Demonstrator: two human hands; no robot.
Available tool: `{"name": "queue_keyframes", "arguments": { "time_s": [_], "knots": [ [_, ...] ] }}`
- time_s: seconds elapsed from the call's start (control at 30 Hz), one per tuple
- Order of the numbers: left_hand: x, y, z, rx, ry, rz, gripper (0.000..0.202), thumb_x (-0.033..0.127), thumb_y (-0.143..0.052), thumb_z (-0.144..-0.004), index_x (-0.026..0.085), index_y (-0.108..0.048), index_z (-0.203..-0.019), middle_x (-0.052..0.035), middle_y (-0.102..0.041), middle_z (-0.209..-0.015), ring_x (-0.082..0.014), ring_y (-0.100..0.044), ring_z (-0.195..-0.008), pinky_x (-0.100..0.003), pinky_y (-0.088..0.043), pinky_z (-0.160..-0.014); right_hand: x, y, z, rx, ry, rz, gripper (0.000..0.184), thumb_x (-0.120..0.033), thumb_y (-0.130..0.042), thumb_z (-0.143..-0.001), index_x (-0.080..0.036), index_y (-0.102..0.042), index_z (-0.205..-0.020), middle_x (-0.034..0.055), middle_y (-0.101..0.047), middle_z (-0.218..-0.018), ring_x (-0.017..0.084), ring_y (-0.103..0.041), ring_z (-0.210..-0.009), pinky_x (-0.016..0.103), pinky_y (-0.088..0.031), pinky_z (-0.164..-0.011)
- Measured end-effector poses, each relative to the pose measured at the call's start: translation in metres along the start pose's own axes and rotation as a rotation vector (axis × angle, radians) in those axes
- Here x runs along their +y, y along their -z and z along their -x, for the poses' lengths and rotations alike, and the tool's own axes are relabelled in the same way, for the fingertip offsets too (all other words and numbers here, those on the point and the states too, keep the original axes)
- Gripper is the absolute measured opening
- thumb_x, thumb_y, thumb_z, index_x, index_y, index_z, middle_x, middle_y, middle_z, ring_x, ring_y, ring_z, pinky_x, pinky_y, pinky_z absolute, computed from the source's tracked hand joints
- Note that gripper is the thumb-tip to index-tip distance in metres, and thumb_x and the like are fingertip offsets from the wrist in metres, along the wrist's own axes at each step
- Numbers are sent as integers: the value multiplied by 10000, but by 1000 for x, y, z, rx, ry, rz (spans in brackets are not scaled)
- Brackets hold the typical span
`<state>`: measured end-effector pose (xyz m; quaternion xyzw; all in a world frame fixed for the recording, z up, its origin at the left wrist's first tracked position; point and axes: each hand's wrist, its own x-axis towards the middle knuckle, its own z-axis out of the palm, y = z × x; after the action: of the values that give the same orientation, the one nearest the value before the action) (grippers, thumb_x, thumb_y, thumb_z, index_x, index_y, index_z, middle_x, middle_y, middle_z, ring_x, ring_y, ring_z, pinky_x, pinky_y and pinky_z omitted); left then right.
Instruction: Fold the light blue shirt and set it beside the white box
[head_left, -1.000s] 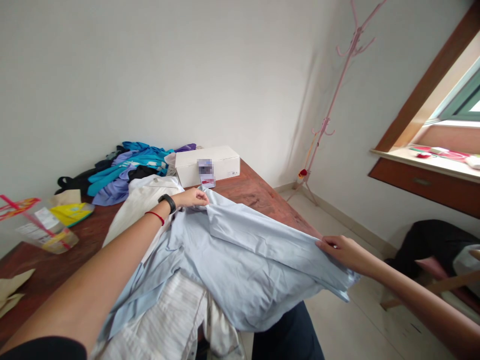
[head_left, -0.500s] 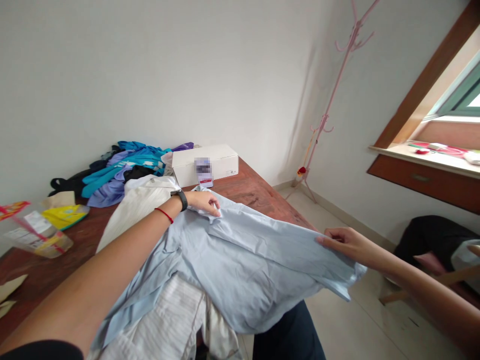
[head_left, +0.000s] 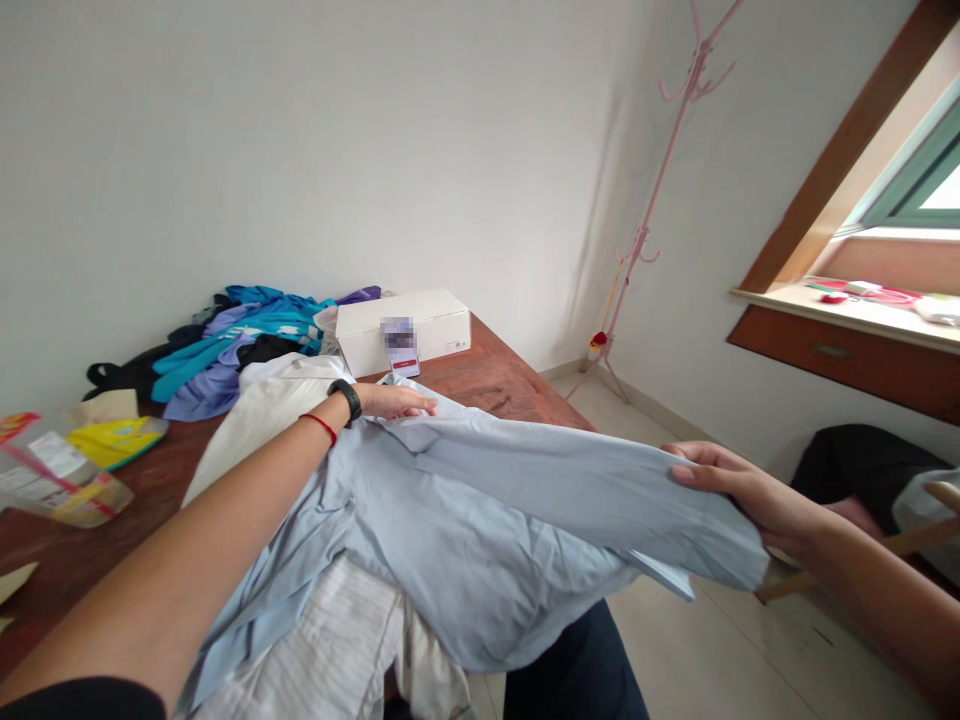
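A light blue shirt lies spread over the wooden table and hangs past its near edge. My left hand, with a black band and a red string at the wrist, presses the far end of a folded strip of the shirt near the white box. My right hand holds the other end of that strip out past the table edge, above the floor, and the strip is stretched between both hands. Under the blue shirt lies a white striped garment.
A white box stands at the far table edge beside a heap of blue, purple and black clothes. Plastic packets lie at the left. A pink coat stand is in the corner. A dark chair stands at the right.
My right hand has drawn the shirt's end further right and outward, stretching the strip. My left hand has stayed at the far end by the box.
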<state>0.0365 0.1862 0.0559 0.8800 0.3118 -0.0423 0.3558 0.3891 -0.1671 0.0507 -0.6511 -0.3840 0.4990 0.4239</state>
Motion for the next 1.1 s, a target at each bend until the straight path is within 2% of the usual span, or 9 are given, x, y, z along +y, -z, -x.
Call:
{"name": "queue_keyframes", "arguments": {
  "time_s": [0.17, 0.33, 0.4, 0.5, 0.6, 0.73, 0.87, 0.97, 1.1],
  "knots": [
    [-3, -2, 1, -82, -23, 54, 447, 593, -707, -733, 160, -729, -840, -23, -587, -691, -134, -454, -589, -244, -335, -531, -6, -3, 5, 6, 15, -79, 511, -616, -844, -611, -218, -527, -664, -6, -566, -589, 153, -573, -516, 254, -503, -484],
    [-8, -5, -10, 108, -102, 41, 491, 611, -577, -843, 153, -686, -980, -65, -680, -926, -169, -563, -769, -246, -424, -673, -11, -11, 5, -24, 0, -269, 473, -486, -860, -678, -229, -468, -737, -34, -561, -646, 130, -584, -539, 224, -492, -488],
    [-11, -12, -20, 203, -114, -6, 457, 567, -531, -882, 150, -670, -1006, -76, -683, -945, -183, -574, -795, -261, -431, -702, -6, -10, 1, -6, -8, -271, 465, -465, -861, -697, -242, -470, -813, -37, -590, -709, 131, -601, -571, 221, -496, -501],
    [-14, -28, -37, 286, -129, -101, 355, 480, -545, -888, 158, -678, -955, -76, -685, -894, -202, -585, -801, -283, -426, -732, 14, -5, -11, 4, -7, -145, 495, -511, -857, -689, -252, -496, -906, -29, -644, -788, 138, -615, -610, 221, -483, -521],
    [-18, -43, -50, 296, -153, -170, 288, 430, -555, -888, 178, -692, -913, -73, -706, -921, -212, -607, -849, -286, -425, -778, 42, 4, -27, 38, 35, 123, 493, -587, -799, -705, -229, -571, -956, -22, -657, -755, 146, -604, -620, 229, -440, -529],
    [-29, -43, -53, 273, -159, -208, 311, 482, -642, -841, 191, -706, -929, -57, -722, -952, -203, -625, -850, -268, -434, -765, 70, 14, -44, 165, 165, 519, 442, -567, -705, -751, -192, -676, -982, 10, -684, -739, 192, -622, -688, 294, -469, -626],
    [-42, -31, -47, 298, -104, -230, 355, 515, -665, -814, 173, -706, -901, -50, -696, -832, -198, -619, -781, -262, -429, -698, 77, 18, -47, 186, 225, 686, 403, -523, -612, -821, -199, -709, -1039, 47, -719, -828, 235, -659, -789, 344, -498, -737],
    [-46, -28, -45, 300, -90, -238, 314, 470, -616, -842, 169, -697, -873, -52, -696, -843, -191, -627, -798, -257, -436, -714, 75, 18, -47, 190, 219, 734, 394, -505, -593, -822, -214, -715, -1059, 59, -731, -864, 252, -667, -808, 357, -502, -749],
    [-41, -28, -48, 299, -63, -258, 274, 433, -593, -855, 171, -670, -837, -58, -712, -889, -194, -637, -827, -259, -445, -739, 71, 19, -47, 154, 223, 787, 340, -504, -543, -840, -230, -717, -940, 56, -735, -816, 253, -655, -760, 353, -490, -717]
  ]
}}
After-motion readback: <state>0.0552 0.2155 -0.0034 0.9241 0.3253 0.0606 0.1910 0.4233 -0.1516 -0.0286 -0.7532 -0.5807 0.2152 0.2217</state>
